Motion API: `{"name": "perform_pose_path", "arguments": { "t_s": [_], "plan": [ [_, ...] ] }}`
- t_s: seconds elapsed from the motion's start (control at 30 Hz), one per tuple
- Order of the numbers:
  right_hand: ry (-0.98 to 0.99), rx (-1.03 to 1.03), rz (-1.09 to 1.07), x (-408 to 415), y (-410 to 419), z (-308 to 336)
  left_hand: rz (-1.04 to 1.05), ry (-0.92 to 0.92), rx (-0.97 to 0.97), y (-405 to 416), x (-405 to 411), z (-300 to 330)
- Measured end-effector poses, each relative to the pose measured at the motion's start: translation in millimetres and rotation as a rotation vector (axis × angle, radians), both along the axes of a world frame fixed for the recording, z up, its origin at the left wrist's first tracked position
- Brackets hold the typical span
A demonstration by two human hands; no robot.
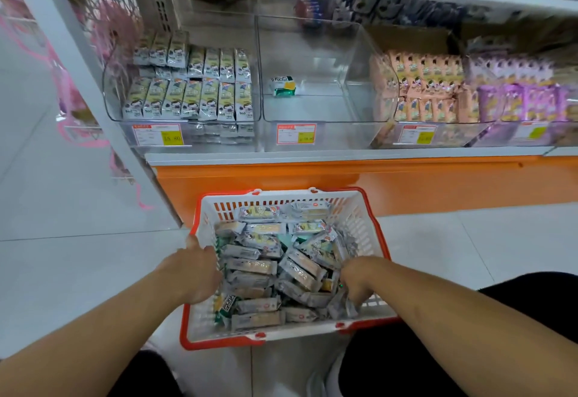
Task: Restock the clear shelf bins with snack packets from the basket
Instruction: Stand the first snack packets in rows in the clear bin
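Head view: both hands reach into basket [359,218]; left hand [195,271] and right hand [356,284] curl among packets [266,268]; whether either grips cannot be told.

my left hand [200,274] palm down with fingers curled under, my right hand [356,281] plunged fingers down, both my bare forearms stretched forward

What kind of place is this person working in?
Most likely a small shop or snack store. Clear shelf bins hold rows of snack packets, price tags are fixed to their fronts, and a shopping basket full of packets sits on the tiled floor.
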State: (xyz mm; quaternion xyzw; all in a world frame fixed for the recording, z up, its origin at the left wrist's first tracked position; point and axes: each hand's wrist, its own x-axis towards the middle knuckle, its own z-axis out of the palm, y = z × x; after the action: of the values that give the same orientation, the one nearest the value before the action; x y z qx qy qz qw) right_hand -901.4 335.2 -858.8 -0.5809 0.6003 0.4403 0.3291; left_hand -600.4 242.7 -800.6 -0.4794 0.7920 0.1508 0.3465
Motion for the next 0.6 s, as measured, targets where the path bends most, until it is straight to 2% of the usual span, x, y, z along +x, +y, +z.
{"name": "perform_pose_path", "arguments": {
  "t_s": [0.17, 0.33, 0.47, 0.6],
  "plan": [
    [-0.073, -0.102, -0.093, -2.1, -4.8, 12.5, 0.018, 0.016, 0.008, -6.6, 0.1, 1.6],
    [-0.486, -0.313, -0.370, 12.1, -35.8, 65.7, -0.023, 0.061, 0.020, -20.3, -1.2, 21.6],
    [-0.739, -0.443, -0.445, 37.5, -54.7, 123.7, -0.027, 0.365, 0.123, -31.0, -11.2, 54.4],
    [-0.908, -0.555, -0.426, 52.1, -54.9, 171.7, 0.038, 0.675, 0.094, -44.4, -10.2, 88.3]
  ]
}}
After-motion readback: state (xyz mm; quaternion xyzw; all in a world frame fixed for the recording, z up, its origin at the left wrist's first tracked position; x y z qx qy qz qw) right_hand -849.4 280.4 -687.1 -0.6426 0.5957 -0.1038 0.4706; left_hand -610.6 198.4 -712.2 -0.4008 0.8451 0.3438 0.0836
